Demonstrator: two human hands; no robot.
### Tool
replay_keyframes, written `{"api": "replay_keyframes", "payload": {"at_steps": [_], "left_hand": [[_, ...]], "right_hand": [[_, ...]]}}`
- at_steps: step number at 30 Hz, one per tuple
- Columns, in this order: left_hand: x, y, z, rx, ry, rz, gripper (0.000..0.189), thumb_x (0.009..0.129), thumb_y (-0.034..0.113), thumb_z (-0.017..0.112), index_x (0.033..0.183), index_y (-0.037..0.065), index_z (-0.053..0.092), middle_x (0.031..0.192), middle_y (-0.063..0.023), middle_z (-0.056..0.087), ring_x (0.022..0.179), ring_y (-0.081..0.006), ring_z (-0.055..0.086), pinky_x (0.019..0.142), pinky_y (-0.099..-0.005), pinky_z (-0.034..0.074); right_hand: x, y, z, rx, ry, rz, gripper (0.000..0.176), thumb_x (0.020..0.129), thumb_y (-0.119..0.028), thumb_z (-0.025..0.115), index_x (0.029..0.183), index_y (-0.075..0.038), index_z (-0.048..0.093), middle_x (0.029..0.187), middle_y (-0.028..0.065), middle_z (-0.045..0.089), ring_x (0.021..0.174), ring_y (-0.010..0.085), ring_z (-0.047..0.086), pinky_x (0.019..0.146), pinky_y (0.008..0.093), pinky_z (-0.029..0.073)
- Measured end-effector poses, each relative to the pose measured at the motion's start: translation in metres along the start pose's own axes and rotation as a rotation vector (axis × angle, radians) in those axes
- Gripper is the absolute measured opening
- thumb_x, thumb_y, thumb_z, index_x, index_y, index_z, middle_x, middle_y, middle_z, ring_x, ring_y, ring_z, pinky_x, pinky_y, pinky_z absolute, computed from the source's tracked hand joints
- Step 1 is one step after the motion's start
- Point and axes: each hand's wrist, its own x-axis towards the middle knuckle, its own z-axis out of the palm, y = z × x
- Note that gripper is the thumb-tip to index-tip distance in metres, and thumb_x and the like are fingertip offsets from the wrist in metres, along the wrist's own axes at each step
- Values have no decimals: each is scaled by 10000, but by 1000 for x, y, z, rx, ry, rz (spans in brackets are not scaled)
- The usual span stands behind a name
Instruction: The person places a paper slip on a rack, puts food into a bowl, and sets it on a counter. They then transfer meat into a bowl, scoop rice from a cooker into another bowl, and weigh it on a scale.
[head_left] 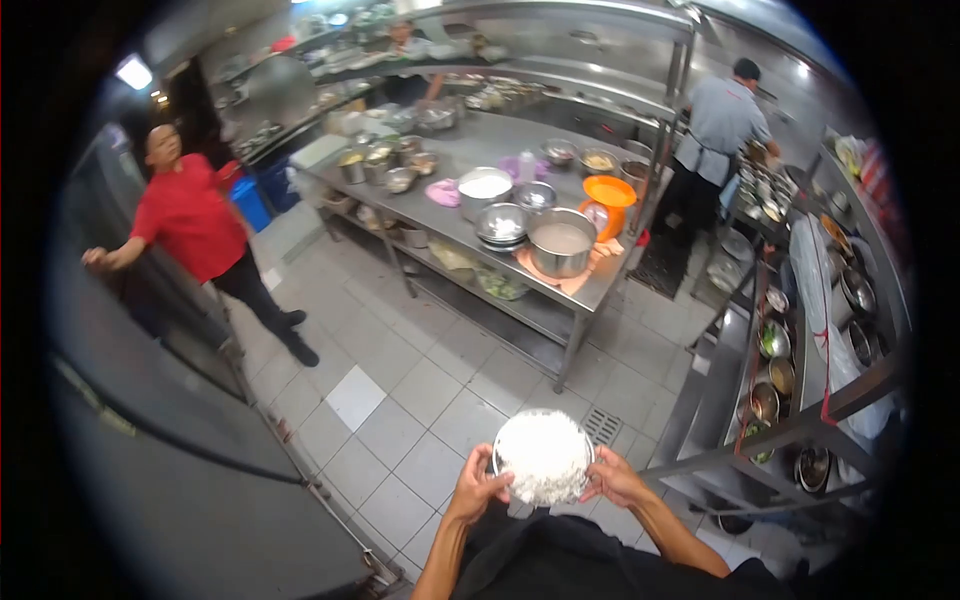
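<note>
A round metal bowl (497, 460) heaped with a white, crumbly food (544, 452) is held in front of the body, above the tiled floor. My left hand (480, 487) grips its left rim, thumb over the edge. On the opposite rim, my right hand (613, 480) holds on in the same way. The undersides of the fingers are hidden by the bowl. What the white food is cannot be made out for certain.
A steel table (460, 135) ahead bears a large pot (560, 243), stacked bowls and an orange scale (609, 195). A person in red (195, 215) stands at left by steel cabinets (180, 460). Another person (722, 120) works at back right. Shelves with bowls line the right.
</note>
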Motion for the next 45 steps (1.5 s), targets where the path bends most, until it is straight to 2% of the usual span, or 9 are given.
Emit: {"api": "replay_keyframes", "payload": {"at_steps": [8, 14, 18, 23, 24, 29, 30, 39, 45], "left_hand": [[196, 134, -37, 225, -252, -169, 416, 936, 147, 644, 1315, 64, 494, 1391, -130, 494, 834, -186, 671, 732, -322, 585], [295, 144, -155, 1227, -27, 229, 164, 919, 217, 660, 937, 59, 703, 873, -126, 707, 753, -199, 683, 680, -330, 546], [297, 92, -284, 1472, 35, -93, 314, 844, 413, 688, 975, 129, 710, 996, -182, 682, 962, -366, 647, 819, -489, 505], [265, 14, -402, 1504, -51, -508, 321, 836, 430, 689, 1090, 233, 706, 952, -132, 711, 929, -302, 676, 815, -408, 525], [272, 53, -365, 1435, -36, -727, 285, 857, 352, 667, 1081, 179, 705, 882, -116, 715, 870, -253, 692, 795, -358, 525], [335, 93, -337, 1066, 240, -186, 158, 717, -42, 639, 802, 73, 707, 757, -44, 696, 780, -146, 668, 738, -299, 517], [371, 166, -245, 1141, 414, -332, 220, 632, -123, 595, 718, 57, 688, 750, -49, 700, 763, -150, 674, 717, -293, 527], [571, 202, -309, 1282, 185, -88, 296, 658, 21, 849, 670, 61, 556, 608, -34, 606, 580, -111, 557, 563, -301, 483], [648, 210, -333, 1152, 98, -66, 171, 775, 145, 784, 793, 33, 656, 719, -64, 645, 628, -159, 605, 587, -303, 483]], "right_hand": [[131, -132, -8, 156, 221, -329, 196, 892, -5, 502, 1070, -32, 424, 941, 205, 639, 682, 326, 702, 592, 442, 637], [245, -298, -67, 235, 355, -662, 162, 899, -15, 504, 1038, -22, 422, 1010, 197, 622, 680, 314, 701, 597, 429, 648], [332, -396, -122, 250, 429, -770, 135, 881, -25, 514, 958, -27, 404, 939, 189, 598, 690, 327, 698, 626, 447, 639], [425, -462, -175, 336, 485, -750, 174, 854, 7, 533, 982, -10, 416, 941, 217, 617, 766, 390, 706, 622, 443, 642], [440, -469, -183, 351, 499, -723, 181, 850, 8, 537, 985, -9, 417, 938, 223, 617, 759, 388, 706, 613, 439, 642], [466, -475, -192, 334, 649, -691, 196, 849, -10, 553, 987, -44, 417, 876, 170, 623, 680, 313, 702, 599, 418, 641], [468, -471, -197, 331, 671, -666, 196, 849, -10, 553, 987, -44, 417, 876, 170, 623, 680, 313, 702, 599, 418, 641], [466, -472, -188, 361, 741, -613, 195, 875, -48, 562, 1028, -48, 440, 896, 113, 600, 640, 259, 688, 585, 392, 633], [469, -464, -185, 367, 772, -597, 287, 905, -93, 573, 1176, -24, 509, 975, 112, 673, 710, 269, 712, 638, 369, 631]]}}
